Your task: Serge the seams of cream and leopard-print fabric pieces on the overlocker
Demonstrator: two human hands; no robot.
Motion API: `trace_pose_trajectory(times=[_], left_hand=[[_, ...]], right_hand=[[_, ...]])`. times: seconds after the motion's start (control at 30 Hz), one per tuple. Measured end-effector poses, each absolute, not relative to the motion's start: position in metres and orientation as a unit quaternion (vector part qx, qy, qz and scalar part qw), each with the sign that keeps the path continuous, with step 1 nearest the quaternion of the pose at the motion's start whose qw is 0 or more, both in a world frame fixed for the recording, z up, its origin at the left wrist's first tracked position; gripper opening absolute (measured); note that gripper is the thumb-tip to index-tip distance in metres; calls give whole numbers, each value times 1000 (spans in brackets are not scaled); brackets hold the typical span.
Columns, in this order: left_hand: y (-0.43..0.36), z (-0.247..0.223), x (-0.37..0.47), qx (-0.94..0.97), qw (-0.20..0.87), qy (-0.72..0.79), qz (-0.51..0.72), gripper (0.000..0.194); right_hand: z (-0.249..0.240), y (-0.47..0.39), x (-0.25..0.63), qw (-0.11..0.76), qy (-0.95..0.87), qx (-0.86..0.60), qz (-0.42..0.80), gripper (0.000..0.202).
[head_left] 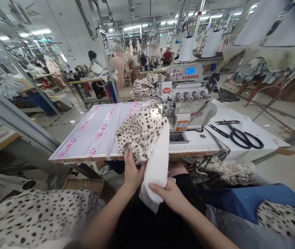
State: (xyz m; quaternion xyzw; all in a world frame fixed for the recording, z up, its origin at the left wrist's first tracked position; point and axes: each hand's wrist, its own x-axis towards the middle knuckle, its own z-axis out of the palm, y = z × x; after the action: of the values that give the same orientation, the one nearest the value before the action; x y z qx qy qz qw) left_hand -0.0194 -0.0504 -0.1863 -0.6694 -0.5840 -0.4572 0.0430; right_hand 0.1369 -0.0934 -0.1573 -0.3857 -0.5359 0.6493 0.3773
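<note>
Cream fabric with black spots point(142, 124) lies across the table's front edge, its far end under the head of an overlock sewing machine point(184, 97). My left hand point(132, 173) grips a bunched fold of this spotted fabric at the table edge. A strip of white fabric point(158, 159), joined to or lying along the spotted piece, hangs down toward my lap. My right hand point(172, 195) pinches the lower part of that strip, thumb on top. The fingers beneath the cloth are partly hidden.
Large black scissors point(241, 136) and thread snips point(218, 131) lie right of the machine. More spotted fabric is heaped at lower left point(38, 218), behind the table point(146, 86) and at lower right point(285, 219). Thread cones point(186, 48) stand above. Other people work farther back.
</note>
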Motion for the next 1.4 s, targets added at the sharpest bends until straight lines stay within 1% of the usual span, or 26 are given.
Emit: trace_pose_trajectory(times=[0.1,0.23,0.3,0.37,0.43,0.5,0.53,0.67,0.77,0.93,1.13,1.23,1.4], left_hand=[[-32,-164,-33,-710,21,-548,-443,43],[-41,-125,-61,-788,-79,-515,-327,33],[-57,-107,-71,-804,-151,-516,-253,28],[-77,-94,-73,-806,-218,-522,-173,28],[-96,-86,-68,-798,-224,-544,-129,33],[-110,-83,-58,-788,-173,-573,-141,39],[-115,-83,-54,-787,-152,-578,-155,37],[-125,-84,-40,-818,-97,-520,-226,19],[-127,-84,-35,-835,-71,-484,-252,16],[-127,-79,-28,-826,-85,-493,-259,19],[-129,-59,-22,-814,-138,-482,-292,15],[-129,-60,-18,-834,-127,-447,-298,12],[-129,-75,-14,-860,-75,-396,-312,12]], right_hand=[[-152,-98,140,384,-545,-398,631,34],[-148,-106,149,405,-548,-414,604,30],[-146,-111,150,405,-545,-418,603,28],[-144,-117,148,401,-532,-413,620,29],[-141,-123,144,406,-524,-397,635,33],[-138,-129,141,412,-529,-373,640,35],[-137,-131,140,412,-534,-364,642,33],[-131,-138,141,413,-562,-347,627,20],[-125,-142,143,447,-573,-345,593,15],[-118,-145,140,465,-520,-357,621,20],[-117,-137,142,500,-567,-406,514,19],[-115,-134,143,507,-577,-421,482,19],[-110,-135,144,472,-631,-442,429,18]])
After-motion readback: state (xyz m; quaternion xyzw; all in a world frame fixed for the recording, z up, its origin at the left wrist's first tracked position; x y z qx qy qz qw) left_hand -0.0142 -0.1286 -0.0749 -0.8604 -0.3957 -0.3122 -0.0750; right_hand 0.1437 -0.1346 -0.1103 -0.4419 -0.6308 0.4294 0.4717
